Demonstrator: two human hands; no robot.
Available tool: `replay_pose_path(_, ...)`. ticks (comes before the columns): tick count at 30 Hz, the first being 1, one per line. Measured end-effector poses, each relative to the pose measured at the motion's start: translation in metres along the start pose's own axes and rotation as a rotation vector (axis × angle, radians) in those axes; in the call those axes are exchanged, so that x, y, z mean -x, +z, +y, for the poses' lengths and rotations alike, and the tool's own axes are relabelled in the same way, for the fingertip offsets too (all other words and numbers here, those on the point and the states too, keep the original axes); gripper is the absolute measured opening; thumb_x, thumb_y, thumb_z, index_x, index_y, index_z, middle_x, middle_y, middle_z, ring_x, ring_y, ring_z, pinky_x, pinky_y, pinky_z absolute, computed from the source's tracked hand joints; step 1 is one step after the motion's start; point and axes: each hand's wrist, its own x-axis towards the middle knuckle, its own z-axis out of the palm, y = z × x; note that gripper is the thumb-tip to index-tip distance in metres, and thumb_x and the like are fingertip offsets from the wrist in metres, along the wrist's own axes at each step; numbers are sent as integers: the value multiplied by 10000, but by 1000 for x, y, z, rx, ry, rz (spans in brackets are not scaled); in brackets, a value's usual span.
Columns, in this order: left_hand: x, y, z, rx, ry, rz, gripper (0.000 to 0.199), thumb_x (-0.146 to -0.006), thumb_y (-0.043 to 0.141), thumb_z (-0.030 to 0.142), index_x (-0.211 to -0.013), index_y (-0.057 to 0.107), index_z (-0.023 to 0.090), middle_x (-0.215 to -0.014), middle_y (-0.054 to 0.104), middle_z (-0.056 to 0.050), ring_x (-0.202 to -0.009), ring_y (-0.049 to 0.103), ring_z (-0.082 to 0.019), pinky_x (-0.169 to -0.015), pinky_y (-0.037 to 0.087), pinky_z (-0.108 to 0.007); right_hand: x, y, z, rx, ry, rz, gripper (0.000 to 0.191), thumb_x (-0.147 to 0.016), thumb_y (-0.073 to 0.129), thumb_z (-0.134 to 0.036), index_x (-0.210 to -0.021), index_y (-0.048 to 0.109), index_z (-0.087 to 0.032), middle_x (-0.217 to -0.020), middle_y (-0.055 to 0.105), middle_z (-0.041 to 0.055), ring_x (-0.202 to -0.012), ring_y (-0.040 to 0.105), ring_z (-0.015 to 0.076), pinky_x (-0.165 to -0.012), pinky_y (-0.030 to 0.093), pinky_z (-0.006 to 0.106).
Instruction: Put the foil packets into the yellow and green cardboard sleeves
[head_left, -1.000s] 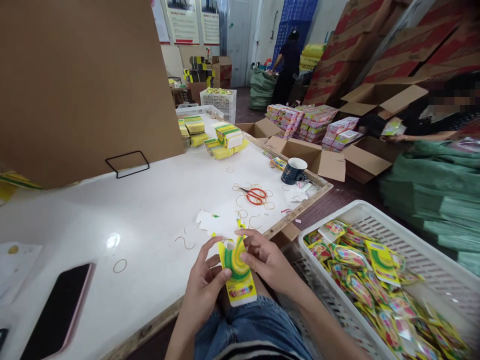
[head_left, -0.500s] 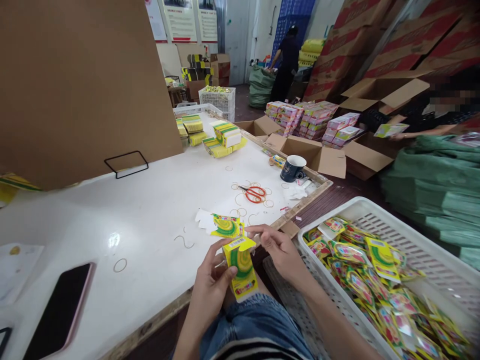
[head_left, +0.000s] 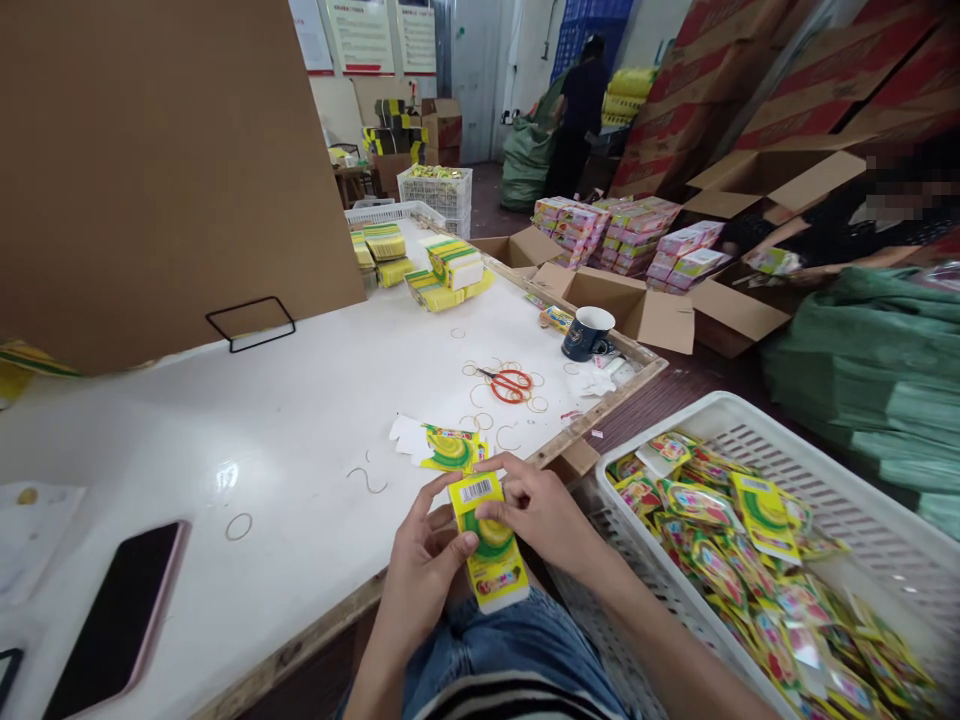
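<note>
Above my lap, a small yellow and green box (head_left: pixel 491 540) with a barcode flap at its top is held between both hands. My left hand (head_left: pixel 431 545) grips its left side, thumb on the front. My right hand (head_left: pixel 536 505) closes on the upper right part, thumb near the barcode and index finger along the top edge. Just beyond the box, another flat yellow and green carton (head_left: pixel 450 447) with a white flap lies on the white table (head_left: pixel 300 450). Red-handled scissors (head_left: pixel 511 385) and several rubber bands lie farther back.
On the right stands a white basket (head_left: pixel 724 405) of yellow packets. A dark mug (head_left: pixel 587 335) is near the table's right edge, a phone (head_left: pixel 120 620) at the left. Carton stacks (head_left: pixel 454 265) lie at the back. Two other people are beyond, near boxes and green sacks (head_left: pixel 862 370).
My right hand has moved left onto the box and its thumb now presses the front. The barcode flap has turned toward me. A person at the back has straightened up.
</note>
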Motion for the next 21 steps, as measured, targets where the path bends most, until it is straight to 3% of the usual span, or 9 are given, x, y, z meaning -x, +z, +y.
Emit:
replay_pose_path(3,-2,8,-3,7,15,-36,553,-749,707,212,-1253,481,226,-1028,720,-105,-917,689,-253,-788,541,-348,4,3,4,-73,-60,89,215,-849,586,-326,-1005,674,-207,-761,649,5,-671,558,159,-615,421,255)
replay_pose_path(6,-6,18,-6,-79,64,-77,492,-786,660,237,-1255,511,248,-1131,690,-104,-1033,653,-269,-890,509,-395,19,-17,5,-18,-46,192,215,-867,556,-365,-977,664,-215,-913,678,48,-805,601,205,-717,459,307)
replay_pose_path(8,-12,15,-8,-312,162,-6,467,-814,620,255,-1272,522,259,-1268,620,-100,-1206,548,-273,-1025,411,-426,34,-48,4,263,-57,408,222,-860,551,-396,-935,672,-226,-930,670,68,-858,590,239,-790,436,366)
replay_pose_path(10,-21,3,-12,-653,244,147,454,-841,574,270,-1291,521,249,-1368,541,-99,-1334,406,-266,-1119,270,-450,44,-83,5,641,-86,685,288,-825,565,-473,-911,681,-224,-942,649,103,-931,552,301,-883,361,464)
replay_pose_path(11,-25,-6,-15,-843,229,221,440,-864,529,279,-1303,508,251,-1388,524,-94,-1352,379,-260,-1131,234,-467,44,-95,6,781,-85,766,337,-805,570,-515,-929,678,-220,-969,636,121,-967,532,331,-900,329,499)
replay_pose_path(13,-35,-23,-22,-922,200,274,340,-841,542,237,-1169,616,187,-1352,554,-143,-1365,342,-321,-1137,109,-549,33,-103,10,882,-103,767,385,-795,571,-539,-978,658,-211,-993,626,131,-988,522,345,-902,320,508)
replay_pose_path(15,-42,-36,-29,-967,188,303,295,-817,543,185,-1093,649,182,-1360,548,-147,-1374,317,-342,-1122,59,-588,7,-81,16,773,-128,588,336,-815,583,-477,-1010,629,-208,-998,637,109,-973,543,306,-887,358,456)
replay_pose_path(18,-46,-45,-34,-999,189,308,373,-782,544,128,-1146,617,171,-1405,500,-159,-1385,300,-333,-1114,56,-598,-43,-18,24,564,4,261,325,-753,682,-370,-1025,613,-206,-1048,630,108,-1022,527,307,-885,366,431)
replay_pose_path(21,-46,-50,-32,-987,203,297,441,-763,537,97,-1190,596,192,-1412,496,-140,-1376,328,-317,-1113,59,-599,-74,33,25,494,37,211,328,-638,773,-240,-924,623,-178,-1001,626,135,-1016,532,343,-855,369,428)
